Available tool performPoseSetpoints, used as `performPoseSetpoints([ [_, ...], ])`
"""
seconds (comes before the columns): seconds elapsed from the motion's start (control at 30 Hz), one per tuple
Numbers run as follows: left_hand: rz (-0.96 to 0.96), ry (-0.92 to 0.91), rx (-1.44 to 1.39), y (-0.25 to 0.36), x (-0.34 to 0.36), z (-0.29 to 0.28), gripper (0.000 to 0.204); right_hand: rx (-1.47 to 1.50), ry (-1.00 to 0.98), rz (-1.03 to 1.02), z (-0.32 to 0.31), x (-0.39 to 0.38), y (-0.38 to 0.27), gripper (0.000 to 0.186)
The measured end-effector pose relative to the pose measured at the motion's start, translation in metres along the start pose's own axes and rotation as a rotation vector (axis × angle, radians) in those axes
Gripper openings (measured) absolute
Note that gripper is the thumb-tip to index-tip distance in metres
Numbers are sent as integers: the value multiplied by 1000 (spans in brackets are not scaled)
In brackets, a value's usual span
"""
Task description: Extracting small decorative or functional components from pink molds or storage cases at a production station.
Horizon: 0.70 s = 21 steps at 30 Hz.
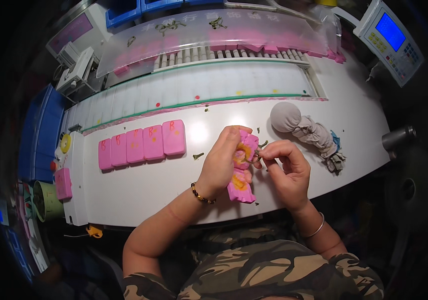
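Observation:
Near the front middle of the white table, my left hand (219, 162) is closed around a pink rubber mould (242, 193), which is bent open. Yellow-orange stains mark its inner faces. Beside it on the right, my right hand (288, 172) pinches thumb and fingertips at the mould's edge, on a small dark green branched piece (262, 145); part of this piece is hidden by the fingers. A small green scrap (198, 156) lies left of the mould. Further left, several pink mould blocks (144, 144) with red marks stand in a row.
To the right lies a tied grey-white cloth pouch (286, 117). A long glass-topped strip (194, 87) and a roller rack (184, 56) run across the back. A clear plastic sheet (184, 32) holds green pieces above. A control panel (391, 37) stands back right, a blue bin (41, 132) left.

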<state>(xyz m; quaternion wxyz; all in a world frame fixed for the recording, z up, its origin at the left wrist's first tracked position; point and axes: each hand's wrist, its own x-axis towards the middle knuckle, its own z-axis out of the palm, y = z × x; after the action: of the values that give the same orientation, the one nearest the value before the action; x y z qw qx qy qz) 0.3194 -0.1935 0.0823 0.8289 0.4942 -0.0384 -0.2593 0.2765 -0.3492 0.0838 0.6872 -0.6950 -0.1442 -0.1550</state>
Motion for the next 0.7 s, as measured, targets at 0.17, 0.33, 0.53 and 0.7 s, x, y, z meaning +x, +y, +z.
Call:
performPoseSetpoints([
  [0.17, 34, -31, -29, -3, -1, -3, 41, -108, 15, -39, -3, 2, -6, 25],
  [0.33, 50, -15, -17, -5, 2, -3, 42, -25, 35, -10, -2, 3, -10, 25],
  [0.53, 57, -37, -30, -3, 1, -5, 43, 0, 48, 4, 0, 2, -8, 22],
  [0.7, 86, -31, -43, -3, 0, -5, 43, 30, 5, 62, 6, 2, -12, 19],
])
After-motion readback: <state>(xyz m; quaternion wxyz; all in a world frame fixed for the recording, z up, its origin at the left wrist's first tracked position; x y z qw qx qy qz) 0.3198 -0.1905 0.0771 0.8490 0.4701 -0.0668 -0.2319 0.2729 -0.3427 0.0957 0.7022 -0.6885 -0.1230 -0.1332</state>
